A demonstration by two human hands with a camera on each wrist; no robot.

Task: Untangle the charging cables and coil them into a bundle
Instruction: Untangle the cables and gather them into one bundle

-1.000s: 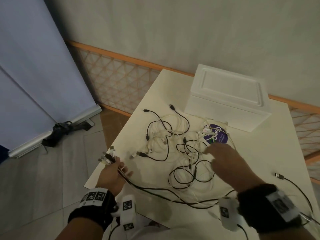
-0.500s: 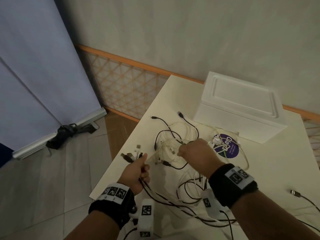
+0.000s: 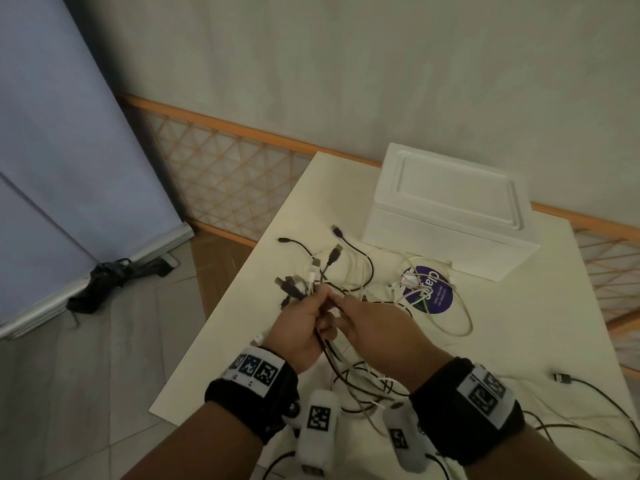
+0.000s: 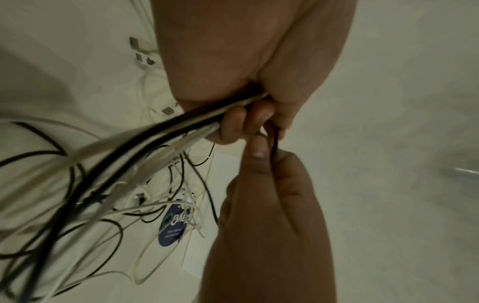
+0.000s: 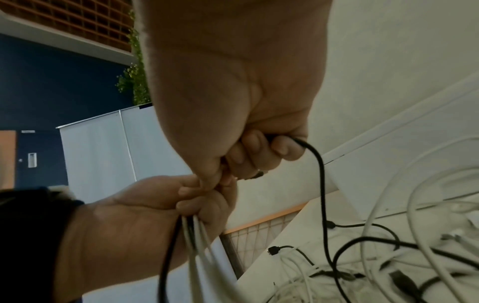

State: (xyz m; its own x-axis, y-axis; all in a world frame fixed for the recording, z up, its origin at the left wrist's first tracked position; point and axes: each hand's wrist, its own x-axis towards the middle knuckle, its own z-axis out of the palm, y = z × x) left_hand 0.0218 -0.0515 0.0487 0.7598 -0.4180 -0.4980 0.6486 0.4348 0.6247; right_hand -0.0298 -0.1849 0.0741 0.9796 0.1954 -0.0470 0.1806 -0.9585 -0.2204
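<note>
The left hand [image 3: 300, 329] is clenched round a gathered bunch of cable ends [image 3: 297, 285], black and white plugs fanning out above the fist, while the rest of the charging cables [image 3: 349, 382] trail down onto the white surface [image 3: 519, 323] in loose loops. The right hand [image 3: 372, 329] meets it fingertip to fingertip and pinches a single black cable [image 5: 320, 184] near its end, feeding it into the bunch.

To do this well, I judge the plug should be laid level with the others before the left fingers close over it, and the slack drawn through gently so it does not drag a knot up from the pile. A white foam box [image 3: 450, 206] and a purple round sticker [image 3: 433, 294] sit beyond the tangle, one black plug [image 3: 561, 378] lying well apart at the right.

Half a second ago the two hands were apart, the right reaching into the heap; now it has come back to the left with a cable, and both are raised closer to the camera
</note>
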